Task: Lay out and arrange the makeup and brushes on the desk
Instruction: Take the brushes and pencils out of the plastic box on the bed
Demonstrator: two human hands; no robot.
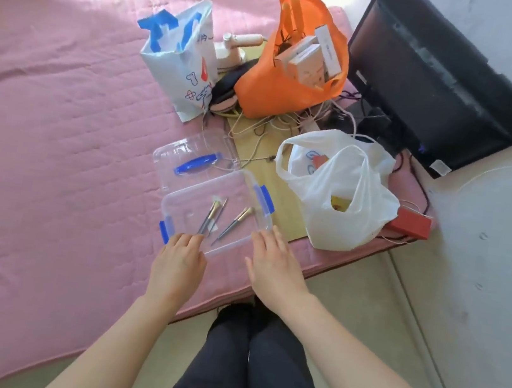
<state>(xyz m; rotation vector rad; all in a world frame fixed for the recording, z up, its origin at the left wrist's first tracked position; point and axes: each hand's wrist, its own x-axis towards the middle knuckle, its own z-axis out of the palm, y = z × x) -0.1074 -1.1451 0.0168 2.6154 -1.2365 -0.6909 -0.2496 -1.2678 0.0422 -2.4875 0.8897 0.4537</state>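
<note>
Makeup brushes (232,226) are lying loose on the floor of a clear box (227,250), handles pointing towards the person, one pair close together and another brush angled apart from them. The box is sitting open near the front edge of a pink cover (58,131), with its lid (184,150) lying flat just behind it. The left hand (180,260) is resting on the near-left rim and the right hand (274,263) is touching the near-right corner; both are showing relaxed, fairly straight fingers and are holding nothing. The step in hand is probably steadying or drawing the box closer. Caution: because the box is sitting so near the edge, a hard pull is likely to tip it off. A tilt is likely to send the round handles rolling. The lid is lying beside loose cables (275,123) and a white plastic bag (340,199), so dragging is risking a snag.
</note>
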